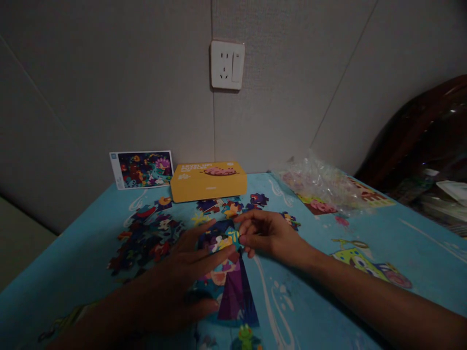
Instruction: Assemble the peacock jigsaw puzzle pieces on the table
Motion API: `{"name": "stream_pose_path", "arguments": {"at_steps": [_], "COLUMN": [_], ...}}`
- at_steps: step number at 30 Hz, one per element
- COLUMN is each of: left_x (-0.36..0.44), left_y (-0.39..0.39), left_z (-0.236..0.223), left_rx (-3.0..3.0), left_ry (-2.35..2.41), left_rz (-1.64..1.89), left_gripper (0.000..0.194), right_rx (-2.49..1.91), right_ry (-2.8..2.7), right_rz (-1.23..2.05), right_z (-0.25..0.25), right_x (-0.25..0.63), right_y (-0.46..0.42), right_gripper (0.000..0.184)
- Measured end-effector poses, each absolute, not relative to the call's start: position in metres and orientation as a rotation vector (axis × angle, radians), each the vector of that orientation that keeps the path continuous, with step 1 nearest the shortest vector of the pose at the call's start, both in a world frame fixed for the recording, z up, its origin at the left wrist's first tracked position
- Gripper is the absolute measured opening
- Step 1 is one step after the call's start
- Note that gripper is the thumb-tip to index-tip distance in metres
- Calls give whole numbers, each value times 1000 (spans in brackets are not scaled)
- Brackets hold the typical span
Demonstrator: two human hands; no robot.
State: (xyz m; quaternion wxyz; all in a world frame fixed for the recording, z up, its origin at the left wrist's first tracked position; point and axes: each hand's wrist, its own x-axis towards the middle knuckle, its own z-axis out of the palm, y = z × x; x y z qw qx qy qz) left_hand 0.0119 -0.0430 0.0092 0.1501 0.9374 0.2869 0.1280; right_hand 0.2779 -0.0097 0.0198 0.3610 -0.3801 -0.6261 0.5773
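Observation:
A partly joined jigsaw puzzle in purple, blue and pink lies on the blue tablecloth in front of me. My left hand rests over its left side, fingers spread, hiding part of the picture. At the puzzle's upper right edge, my right hand pinches a small teal and yellow puzzle piece between thumb and fingers. The piece touches or overlaps the joined part; I cannot tell whether it is seated. Loose puzzle pieces are heaped left of the puzzle, partly behind my left hand.
A yellow puzzle box stands near the wall, beside a picture card leaning there. More loose pieces lie before the box. Clear plastic bags cover cards at the back right. A wall socket is above; the tablecloth has cartoon prints.

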Motion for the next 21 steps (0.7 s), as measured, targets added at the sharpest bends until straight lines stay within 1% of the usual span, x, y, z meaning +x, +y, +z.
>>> {"name": "stream_pose_path", "arguments": {"at_steps": [1,2,4,5,6,7,8,9,12,16,18,19,21], "left_x": [12,12,11,10,9,8,8,8,9,8,6,6,5], "left_y": [-43,-43,-41,-40,-39,-38,-37,-36,-35,-36,-35,-35,-35], "left_z": [10,11,10,9,8,7,6,5,4,6,4,3,0], "left_rx": [2688,2686,2682,2684,2686,2691,2698,2708,2736,2760,2779,2789,2802], "left_ry": [831,844,888,903,918,928,931,926,904,925,932,931,932], "left_rz": [369,380,400,405,411,421,425,425,414,411,432,439,448], "left_gripper": [81,77,74,74,75,74,74,73,72,73,74,74,74], "right_rx": [-1023,-1090,-1372,-1539,-1686,-1802,-1886,-1955,-1987,-1922,-1863,-1838,-1788], "right_ry": [-1693,-1806,-2055,-2144,-2233,-2318,-2401,-2459,-2478,-2423,-2399,-2389,-2327], "right_rz": [1390,1206,660,421,285,237,288,399,574,601,633,649,722], "right_z": [25,32,46,52,57,59,60,58,50,51,59,65,77], "right_x": [284,293,318,332,346,358,368,376,381,373,376,380,388], "right_y": [-6,-1,12,18,23,27,29,31,31,34,36,37,37], "right_gripper": [40,33,24,24,29,38,48,51,40,36,30,29,33]}}
